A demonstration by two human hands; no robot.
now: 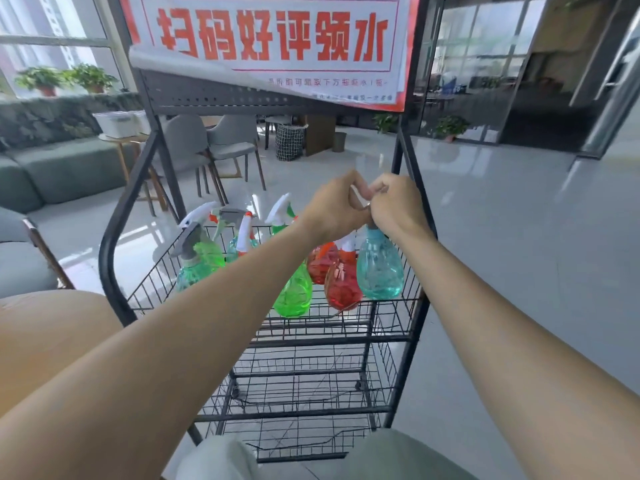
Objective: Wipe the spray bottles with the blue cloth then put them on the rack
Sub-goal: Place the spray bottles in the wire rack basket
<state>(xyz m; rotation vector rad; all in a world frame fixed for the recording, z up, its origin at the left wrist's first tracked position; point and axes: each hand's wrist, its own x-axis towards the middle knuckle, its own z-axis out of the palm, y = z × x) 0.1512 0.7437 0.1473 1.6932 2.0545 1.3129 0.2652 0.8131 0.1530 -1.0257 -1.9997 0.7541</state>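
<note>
A: Rack (119, 209) first: a black frame with wire baskets is seen under a red-and-white sign (270, 36), and the top basket (391, 313) is crowded with spray bottles.

B: Where is the one being handled found?

A: The teal spray bottle (380, 268) is seen at the basket's right front corner, just beside a red bottle (341, 289), with a green bottle (294, 296) next along. Whether its base is set down on the wire cannot be told.

B: And the hands?

A: The right hand (398, 206) is closed over the teal bottle's sprayer head, which is hidden beneath it. The left hand (332, 213) is held against it, its fingers (356, 183) curled with the tips at the right hand's knuckles. What, if anything, is pinched there cannot be told.

B: The blue cloth?

A: It is not seen anywhere, so wiping cannot be confirmed.

B: What might go wrong?

A: The bottle is judged to be held by the top only, so it could be swung into the red bottle, and the row could be toppled in so tight a basket. If it is released with its round base half over the front rim, it could be tipped out onto the floor. The trigger could also be squeezed under those curled fingers, and spray let out.
</note>
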